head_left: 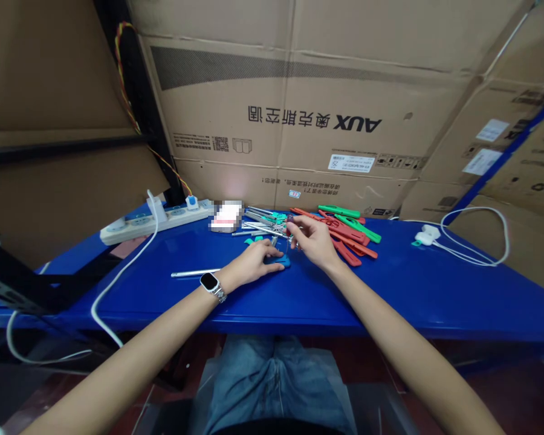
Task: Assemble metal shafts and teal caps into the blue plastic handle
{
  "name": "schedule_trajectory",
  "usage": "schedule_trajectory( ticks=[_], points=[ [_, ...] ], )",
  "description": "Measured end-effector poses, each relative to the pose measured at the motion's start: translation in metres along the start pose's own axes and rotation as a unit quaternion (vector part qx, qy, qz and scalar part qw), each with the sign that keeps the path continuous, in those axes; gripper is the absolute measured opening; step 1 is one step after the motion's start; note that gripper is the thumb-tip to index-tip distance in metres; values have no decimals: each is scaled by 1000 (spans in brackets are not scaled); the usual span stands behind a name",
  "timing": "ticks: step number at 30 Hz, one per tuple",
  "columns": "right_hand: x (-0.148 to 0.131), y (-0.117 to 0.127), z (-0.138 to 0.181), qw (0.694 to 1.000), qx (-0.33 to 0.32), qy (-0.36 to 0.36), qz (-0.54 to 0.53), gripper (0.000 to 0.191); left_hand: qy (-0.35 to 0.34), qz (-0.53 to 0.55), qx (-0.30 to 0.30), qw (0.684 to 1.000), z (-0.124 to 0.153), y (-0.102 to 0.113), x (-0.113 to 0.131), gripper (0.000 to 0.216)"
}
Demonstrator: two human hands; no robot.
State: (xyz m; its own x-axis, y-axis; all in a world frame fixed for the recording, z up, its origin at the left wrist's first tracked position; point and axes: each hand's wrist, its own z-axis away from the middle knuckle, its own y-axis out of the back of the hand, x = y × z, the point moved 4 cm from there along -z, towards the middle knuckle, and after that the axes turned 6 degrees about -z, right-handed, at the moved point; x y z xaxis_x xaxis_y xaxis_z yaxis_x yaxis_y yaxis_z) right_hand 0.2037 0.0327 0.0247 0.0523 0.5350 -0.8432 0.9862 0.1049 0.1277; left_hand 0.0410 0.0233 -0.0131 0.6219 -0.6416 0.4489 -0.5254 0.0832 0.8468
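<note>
- Cardboard cartons [299,109] fill the whole upper half of the frame, w/ printing upside down; they close off the far side of the bench, so no room to push anything back.
- Blue table [435,290] runs across the middle of the frame; front edge sits just above our lap in jeans at bottom center. Open room is mostly right-center & left-center of the top.
- White power strip [156,222] lies at upper left of the table, its cord trailing off the front-left edge; a second white cable [476,241] loops at right.
- Red and green plastic pieces [349,232] are piled just right of center; metal rods [260,226] are bunched just left of them, w/ one rod [194,273] lying alone nearer the front.
- Our left hand [254,263], smartwatch on the wrist, lies flat w/ fingers together, pressing on a blue plastic piece [278,261] at center frame.
- Our right hand [312,238] hovers just right of it, fingertips drawn together in a pinch at the rod bunch; too small to tell if they grip a rod.
- To do this well, we'd judge: keep the blue piece pinned flat so it can't slide, bring the right hand in low & straight, and keep the elbow clear of the red pile.
- Watch the lone rod: it could roll toward the front edge if nudged.
</note>
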Motion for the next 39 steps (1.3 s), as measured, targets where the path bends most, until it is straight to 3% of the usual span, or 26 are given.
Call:
schedule_trajectory(
  ticks=[5, 7, 10, 14, 19, 24, 28, 31, 34, 39],
  points=[
    [-5, 15, -1, 998, 57, -11, 7, 33, -12, -65, -18, 998, 4, 2, 9, 40],
    [-2, 18, 2, 994, 27, -37, 100, 31, -24, -99, -11, 995, 7, 7, 14, 46],
    [8, 19, 12, 959, -63, -82, 262, 23, -35, -144, 0, 989, 17, 17, 16, 50],
    [20, 15, 24, 918, -128, -103, 360, 18, -1, -193, -6, 981, 34, 30, 3, 45],
    [22, 11, 26, 908, -142, -98, 381, 15, 7, -162, -16, 987, 46, 35, -15, 38],
    [-7, 5, 31, 902, -118, -29, 414, 28, -15, -158, -11, 987, 47, 33, -14, 37],
    [-31, -14, 40, 885, -221, 55, 406, 42, -53, -145, -1, 988, 44, 35, 3, 38],
    [-33, -20, 43, 875, -268, 73, 397, 40, -78, -132, 25, 988, 40, 42, 17, 40],
    [-30, -10, 40, 887, -247, 74, 385, 38, -94, -138, 63, 984, 34, 53, 18, 42],
    [-22, 21, 35, 901, -209, 39, 378, 41, -126, -168, 103, 972, 26, 67, 1, 23]
  ],
)
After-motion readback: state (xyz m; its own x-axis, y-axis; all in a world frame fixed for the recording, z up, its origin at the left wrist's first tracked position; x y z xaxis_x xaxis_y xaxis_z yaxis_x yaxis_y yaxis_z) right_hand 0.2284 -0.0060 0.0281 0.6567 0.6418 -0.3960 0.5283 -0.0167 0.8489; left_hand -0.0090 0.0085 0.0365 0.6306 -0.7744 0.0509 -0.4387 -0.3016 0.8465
